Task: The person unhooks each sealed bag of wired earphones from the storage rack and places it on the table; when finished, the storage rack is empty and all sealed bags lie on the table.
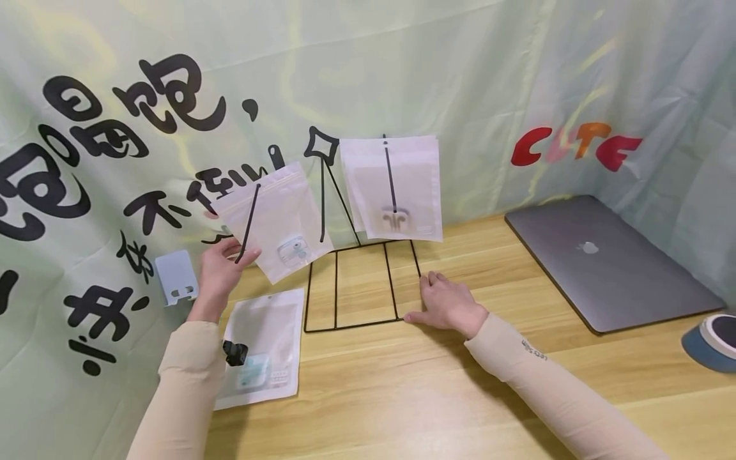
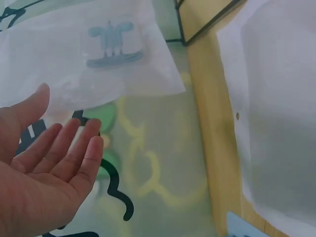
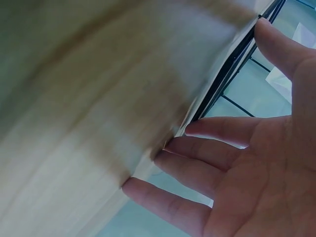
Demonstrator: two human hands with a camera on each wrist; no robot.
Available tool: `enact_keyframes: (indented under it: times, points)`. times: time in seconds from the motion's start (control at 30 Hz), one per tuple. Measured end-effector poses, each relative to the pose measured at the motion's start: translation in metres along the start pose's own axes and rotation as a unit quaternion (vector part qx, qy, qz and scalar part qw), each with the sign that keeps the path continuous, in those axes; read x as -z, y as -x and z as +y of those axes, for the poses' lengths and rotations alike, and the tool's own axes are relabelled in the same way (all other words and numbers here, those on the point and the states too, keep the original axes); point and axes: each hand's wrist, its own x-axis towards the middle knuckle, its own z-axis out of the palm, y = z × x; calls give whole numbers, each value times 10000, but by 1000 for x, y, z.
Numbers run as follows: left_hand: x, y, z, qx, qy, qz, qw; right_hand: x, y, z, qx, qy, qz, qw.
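A black wire display rack (image 1: 368,323) stands on the table. On its left prong hangs a frosted zip bag (image 1: 270,211) with a small pale-blue item inside, tilted. My left hand (image 1: 221,265) is beside this bag, by the prong's front end; in the left wrist view its fingers are loosely bent and hold nothing. My right hand (image 1: 448,300) rests at the rack's right front corner, thumb at the wire, fingertips on the table, fingers nearly straight. More white bags (image 1: 414,179) hang from the right prong, the front one showing an earphone shape.
Another frosted bag (image 1: 270,332) lies on the table at front left, with a small black object (image 1: 235,352) over it. A pale-blue plastic piece (image 1: 177,276) is at the left. A grey laptop (image 1: 604,268) and a blue tape roll (image 1: 713,345) are at the right. Printed cloth hangs behind.
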Motion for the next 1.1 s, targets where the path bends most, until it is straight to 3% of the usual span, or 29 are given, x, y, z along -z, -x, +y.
enact_keyframes:
  times: [0.23,0.57,0.83,1.1]
  points:
    - [-3,2,7,-346,-280,347,9984,0,0,1,59,15,88,9999]
    - [1,10,4,-732,-692,469,9938,1,1,1,18,-20,85,10000]
    - [6,24,0,-588,-643,403,9954,1,2,0,43,-20,72,10000]
    - [10,43,-3,-606,-395,116,9973,2,2,0,34,-7,40,10000]
